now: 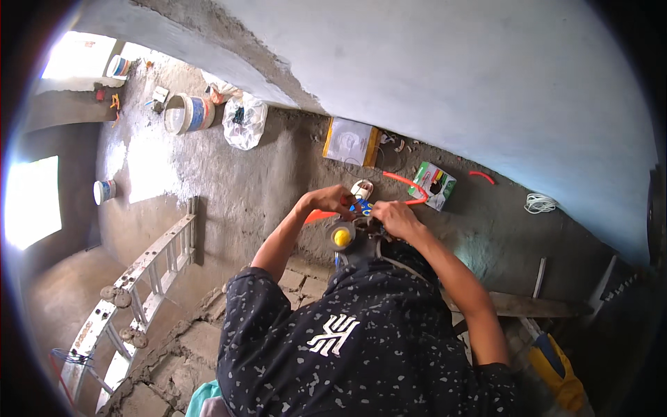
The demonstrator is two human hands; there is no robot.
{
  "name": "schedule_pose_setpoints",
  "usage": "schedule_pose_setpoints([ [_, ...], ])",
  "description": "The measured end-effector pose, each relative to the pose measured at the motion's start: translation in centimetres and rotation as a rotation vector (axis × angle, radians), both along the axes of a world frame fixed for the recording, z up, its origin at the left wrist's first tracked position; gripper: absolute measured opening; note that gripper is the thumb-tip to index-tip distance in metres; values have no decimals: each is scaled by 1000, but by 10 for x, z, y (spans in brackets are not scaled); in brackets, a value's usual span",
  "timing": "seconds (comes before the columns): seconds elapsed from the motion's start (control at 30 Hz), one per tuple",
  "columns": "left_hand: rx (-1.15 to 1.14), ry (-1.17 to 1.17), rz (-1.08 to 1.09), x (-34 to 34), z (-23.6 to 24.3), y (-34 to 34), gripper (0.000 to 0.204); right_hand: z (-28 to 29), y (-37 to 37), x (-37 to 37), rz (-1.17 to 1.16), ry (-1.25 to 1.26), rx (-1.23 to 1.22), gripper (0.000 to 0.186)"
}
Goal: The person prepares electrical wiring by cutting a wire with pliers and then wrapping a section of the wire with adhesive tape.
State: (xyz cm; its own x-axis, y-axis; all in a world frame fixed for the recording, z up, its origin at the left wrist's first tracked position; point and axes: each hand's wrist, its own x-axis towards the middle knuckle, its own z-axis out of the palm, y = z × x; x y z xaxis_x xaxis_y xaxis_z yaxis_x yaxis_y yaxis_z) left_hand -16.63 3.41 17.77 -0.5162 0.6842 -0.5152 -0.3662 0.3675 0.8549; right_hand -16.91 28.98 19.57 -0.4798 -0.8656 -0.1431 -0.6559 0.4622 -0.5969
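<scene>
My left hand point(335, 199) and my right hand point(394, 218) are close together in front of my body, fingers bent and closed. Small things sit between them, too small to make out; one is a blue piece with yellow marks point(361, 207). An orange strip point(318, 216) shows below my left hand. Just under the hands is a round grey piece with a yellow ball-like centre point(341, 238). An orange-red flexible tube point(408, 183) curves beyond my right hand. A foot in a pale sandal point(361, 188) shows past the hands.
A metal ladder point(149, 267) stands at left. Buckets point(189, 114) and a white plastic bag point(244, 121) sit at far left. Along the wall lie a yellow-edged package point(349, 142), a green-and-white box point(434, 185), a short red tube point(482, 177) and coiled white cable point(540, 203).
</scene>
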Motion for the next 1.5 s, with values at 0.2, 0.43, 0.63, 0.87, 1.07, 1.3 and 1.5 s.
schedule_pose_setpoints([
  [0.2, 23, 28, 49, 2, 0, 3, 36, 7, -6, -11, 12, -62, 99, 18],
  [0.43, 47, 63, 101, 12, -1, -6, 35, 61, -1, -15, 51, -94, -62, 26],
  [0.63, -97, 296, -11, 9, 1, -3, 36, 162, 5, -24, -22, -130, -566, 22],
  [0.87, -23, 298, 398, -12, 63, 22, 43, 124, 77, -58, -632, -922, -770, 23],
  [1.07, 6, 377, 337, -20, 85, 38, 49, 65, 80, -52, -721, -1362, -1058, 58],
  [1.3, 16, 405, 413, -14, 81, 30, 51, 80, 68, -50, -600, -1618, -1350, 56],
  [1.5, -25, 377, 381, -21, 88, 21, 49, 80, 78, -59, -916, -977, -308, 32],
])
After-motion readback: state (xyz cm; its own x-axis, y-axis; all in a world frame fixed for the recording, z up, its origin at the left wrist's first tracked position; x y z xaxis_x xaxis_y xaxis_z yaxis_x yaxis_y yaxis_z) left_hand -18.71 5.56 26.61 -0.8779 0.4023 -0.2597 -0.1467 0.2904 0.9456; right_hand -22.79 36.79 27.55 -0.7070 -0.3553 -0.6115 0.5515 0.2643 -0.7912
